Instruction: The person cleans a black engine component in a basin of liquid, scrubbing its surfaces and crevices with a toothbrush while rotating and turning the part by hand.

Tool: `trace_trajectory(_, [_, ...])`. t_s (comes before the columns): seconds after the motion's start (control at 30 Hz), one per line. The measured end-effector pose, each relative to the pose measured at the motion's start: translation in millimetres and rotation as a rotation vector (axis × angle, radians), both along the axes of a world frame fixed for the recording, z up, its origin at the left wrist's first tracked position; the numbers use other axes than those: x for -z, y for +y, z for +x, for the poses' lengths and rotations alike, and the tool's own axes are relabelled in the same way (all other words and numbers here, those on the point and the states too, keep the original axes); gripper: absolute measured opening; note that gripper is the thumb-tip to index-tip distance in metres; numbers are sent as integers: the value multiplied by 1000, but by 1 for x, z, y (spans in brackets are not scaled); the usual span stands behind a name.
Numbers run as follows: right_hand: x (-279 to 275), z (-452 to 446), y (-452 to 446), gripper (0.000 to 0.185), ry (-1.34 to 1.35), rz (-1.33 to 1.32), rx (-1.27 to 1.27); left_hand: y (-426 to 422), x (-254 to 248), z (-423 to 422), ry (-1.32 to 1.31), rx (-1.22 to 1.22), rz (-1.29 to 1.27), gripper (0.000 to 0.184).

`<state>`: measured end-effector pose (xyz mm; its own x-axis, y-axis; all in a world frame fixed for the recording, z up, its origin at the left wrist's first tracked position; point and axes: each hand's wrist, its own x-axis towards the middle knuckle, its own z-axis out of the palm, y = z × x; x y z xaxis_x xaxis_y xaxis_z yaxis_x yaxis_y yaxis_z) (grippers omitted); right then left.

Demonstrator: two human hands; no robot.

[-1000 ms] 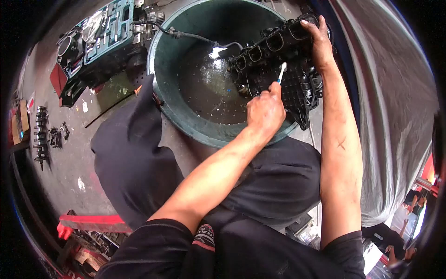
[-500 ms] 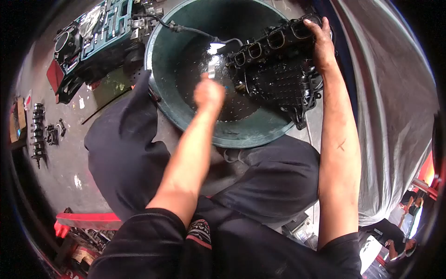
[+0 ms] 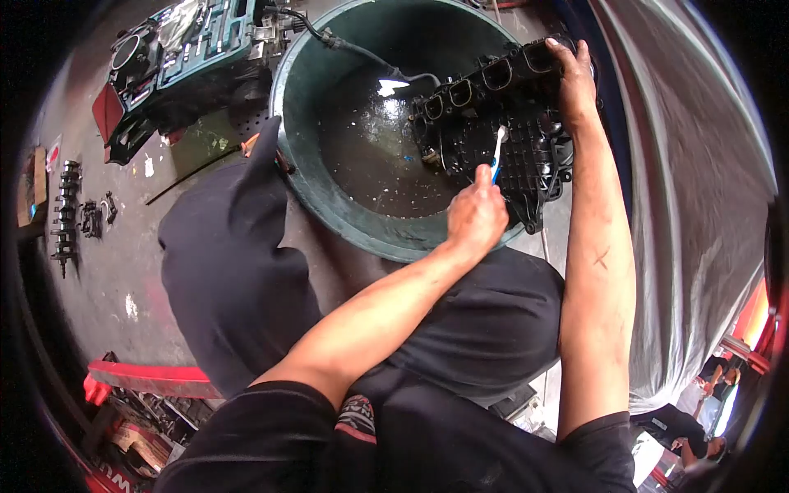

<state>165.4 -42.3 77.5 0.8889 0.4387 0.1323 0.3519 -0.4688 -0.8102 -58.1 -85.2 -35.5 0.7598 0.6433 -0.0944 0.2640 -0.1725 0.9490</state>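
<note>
My left hand (image 3: 478, 215) is closed round a toothbrush (image 3: 498, 154) with a white head and a blue and white handle. The bristle end is at the ribbed face of a black intake manifold (image 3: 526, 152), which looks wet. Gripping the manifold's upper right end, my right hand (image 3: 575, 82) has its thumb on the near side and other fingers partly hidden behind. The manifold, with several rectangular ports along its top, leans tilted over the right rim of a large green tub (image 3: 296, 164). Dark liquid (image 3: 370, 177) with floating specks lies in the tub.
A dark hose or cable (image 3: 353, 51) runs over the tub's back. At upper left lies a teal tool case (image 3: 218, 49) on dark machinery. A crankshaft (image 3: 66, 218) rests on the floor far left. Grey sheeting (image 3: 682, 164) hangs at right; another person (image 3: 682, 427) is lower right.
My left hand has moved right with the toothbrush, from over the tub's liquid to the manifold's ribbed face. My right hand keeps its hold; the view has shifted slightly.
</note>
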Motion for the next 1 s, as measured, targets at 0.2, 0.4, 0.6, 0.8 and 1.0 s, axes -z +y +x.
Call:
trace_trajectory(0.2, [-1, -5, -6, 106, 56, 12, 75, 11, -16, 19, 79, -57, -195, 18])
trace_trajectory(0.4, [14, 18, -17, 104, 41, 5, 98, 43, 31, 24, 204, -136, -194, 13])
trace_trajectory(0.6, [7, 7, -8, 103, 13, 14, 98, 10, 7, -18, 266, 73, -53, 13])
trace_trajectory(0.8, [10, 15, -10, 102, 19, 24, 64, 24, 26, -15, 157, 135, 107, 14])
trace_trajectory(1.0, [11, 15, -12, 101, -9, 24, 88, 21, 31, -10, 68, -101, -233, 15])
